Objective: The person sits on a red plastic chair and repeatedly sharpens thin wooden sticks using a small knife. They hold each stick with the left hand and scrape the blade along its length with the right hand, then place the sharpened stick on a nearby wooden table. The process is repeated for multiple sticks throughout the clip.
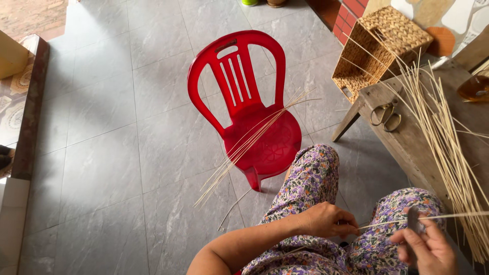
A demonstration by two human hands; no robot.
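Note:
My left hand (326,220) pinches the near end of a thin pale reed strip (448,216) over my lap. My right hand (427,247) grips a small dark blade (411,220) held against that same strip. The strip runs off to the right, level with my knees. I sit in floral trousers. A bundle of the same reed strips (443,147) lies along a wooden bench (402,142) on my right.
A red plastic chair (249,102) stands ahead on grey floor tiles, with several reed strips (249,142) lying across its seat and hanging to the floor. A woven basket (379,46) leans by the bench. Scissors (386,114) rest on the bench.

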